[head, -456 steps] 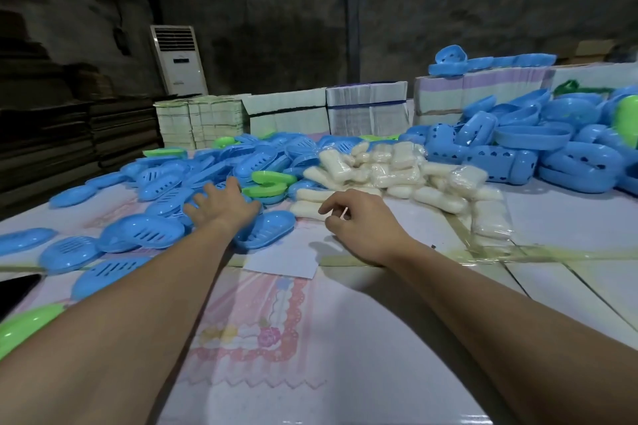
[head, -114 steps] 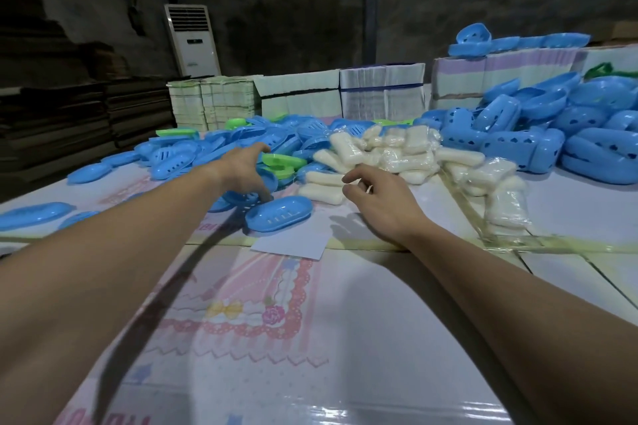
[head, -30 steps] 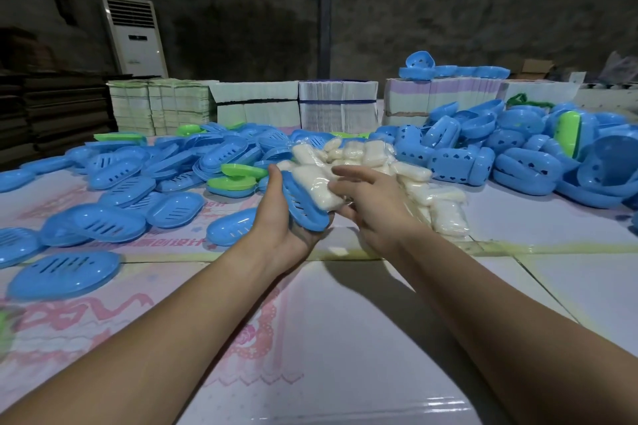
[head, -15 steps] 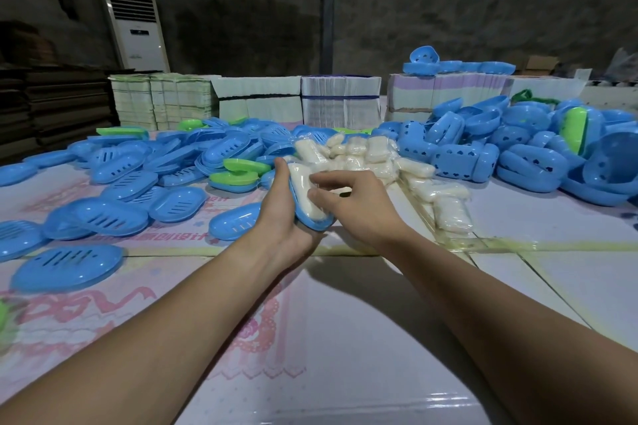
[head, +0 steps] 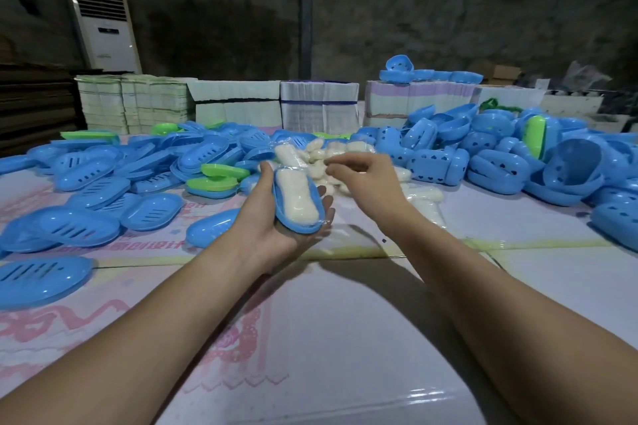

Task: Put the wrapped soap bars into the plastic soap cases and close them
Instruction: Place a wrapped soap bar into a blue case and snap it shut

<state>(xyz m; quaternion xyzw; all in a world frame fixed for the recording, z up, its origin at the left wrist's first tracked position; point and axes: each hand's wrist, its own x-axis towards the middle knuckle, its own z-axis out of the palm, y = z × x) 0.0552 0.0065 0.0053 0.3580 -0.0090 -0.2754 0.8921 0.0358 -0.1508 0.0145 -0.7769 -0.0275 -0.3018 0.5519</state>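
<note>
I am holding a blue case half (head: pixel 299 209) in my left hand (head: pixel 276 217), palm up, thumb along its left edge and fingers curling up under its right side. A wrapped soap bar (head: pixel 297 198) is lying inside it, filling most of the tray, with the far end of the clear wrapper sticking out past the rim. The case is up off the table (head: pixel 345 338), not resting on it.

My right hand (head: pixel 371 183) is hovering just beside the case, to its right and a little farther away, above the pile of wrapped soap bars (head: pixel 331 155). Its fingers are loosely bent with the thumb and forefinger drawn near each other — I cannot tell whether they are pinching a bit of wrapper, and nothing solid is showing in that hand.

To my left, slotted blue trays (head: pixel 103 183) are lying scattered and overlapping, with a few green halves (head: pixel 219 176) among them. One plain blue half (head: pixel 210 226) is sitting on the table just beside my left wrist. To my right, deeper blue shells with heart-shaped holes (head: pixel 483 162) are heaped up — one green piece (head: pixel 534 136) is standing on edge in that heap. Stacks of bundled flat cartons (head: pixel 276 103) are lined along the far edge, and a white standing air conditioner (head: pixel 105 28) is against the back wall.
</note>
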